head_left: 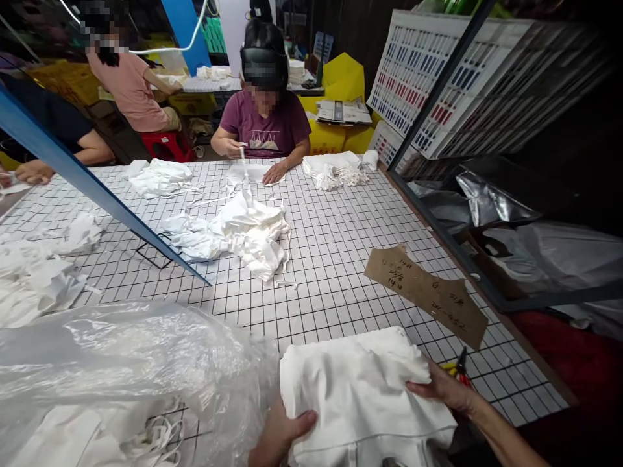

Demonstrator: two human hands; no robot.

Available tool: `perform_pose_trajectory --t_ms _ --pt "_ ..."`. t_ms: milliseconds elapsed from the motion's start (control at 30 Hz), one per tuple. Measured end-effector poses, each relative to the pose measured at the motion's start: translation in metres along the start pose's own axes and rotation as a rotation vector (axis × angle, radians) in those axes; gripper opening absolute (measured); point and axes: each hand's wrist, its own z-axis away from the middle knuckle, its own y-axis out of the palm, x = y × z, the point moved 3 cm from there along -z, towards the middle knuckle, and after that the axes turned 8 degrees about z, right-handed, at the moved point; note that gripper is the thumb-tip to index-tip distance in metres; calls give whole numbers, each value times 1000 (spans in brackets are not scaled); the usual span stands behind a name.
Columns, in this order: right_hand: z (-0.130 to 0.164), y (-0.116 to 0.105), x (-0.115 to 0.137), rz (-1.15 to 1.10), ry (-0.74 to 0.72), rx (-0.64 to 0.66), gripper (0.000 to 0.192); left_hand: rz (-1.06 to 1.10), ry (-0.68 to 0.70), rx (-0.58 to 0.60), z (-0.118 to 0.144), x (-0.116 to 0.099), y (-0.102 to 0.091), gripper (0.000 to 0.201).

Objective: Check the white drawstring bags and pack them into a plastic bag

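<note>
This is a small garment or textile workshop. A long worktop covered in a white sheet with a black grid (341, 259) carries loose heaps of white cloth pieces (238, 233) and a brown cardboard cutting pattern with handwritten numbers (428, 295). Other people sit along the worktop handling white fabric. A clear plastic bag of white straps (121, 383), yellow cartons (341, 78) and white plastic crates (418, 71) stand around.
</note>
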Motion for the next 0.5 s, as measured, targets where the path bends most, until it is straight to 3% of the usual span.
perform_pose_trajectory --t_ms 67,167,333,500 --pt "0 -2 -5 92 -81 -70 78 -163 90 29 0 -4 -3 64" --pt "-1 -4 -10 151 -140 -101 77 -221 146 13 1 -7 -5 59" --pt "-4 -7 -3 155 -186 -28 71 -227 155 46 -1 -5 -4 57" --pt "-2 -8 3 46 -79 -3 70 -133 187 -48 -9 2 -6 63"
